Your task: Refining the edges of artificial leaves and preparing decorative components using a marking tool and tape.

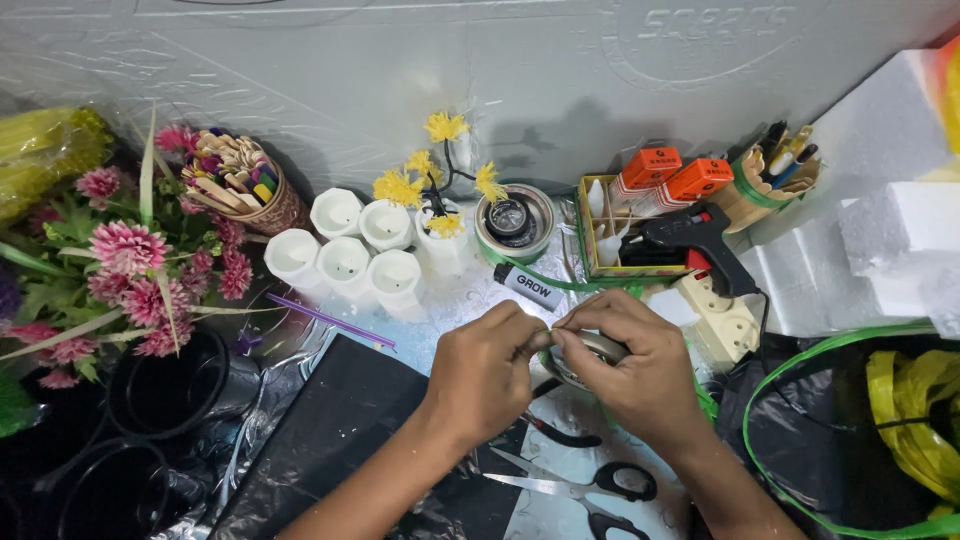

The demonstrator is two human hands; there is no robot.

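My left hand [486,372] and my right hand [628,366] meet at the middle of the work surface. Between their fingertips they pinch a small greyish roll, likely tape [588,349], mostly hidden by the fingers. Scissors with black handles [585,487] lie just below my hands. A black pair of pliers or cutters [557,432] lies partly under my wrists. A black sheet [330,440] lies under my left forearm.
Several white cups [345,250] stand behind, one holding a small yellow flower tree [440,180]. Pink artificial flowers [130,270], a stick-filled cup [245,185], a black glue gun [695,240], white power strip [720,315], foam blocks [890,250] and green strapping [800,380] surround me.
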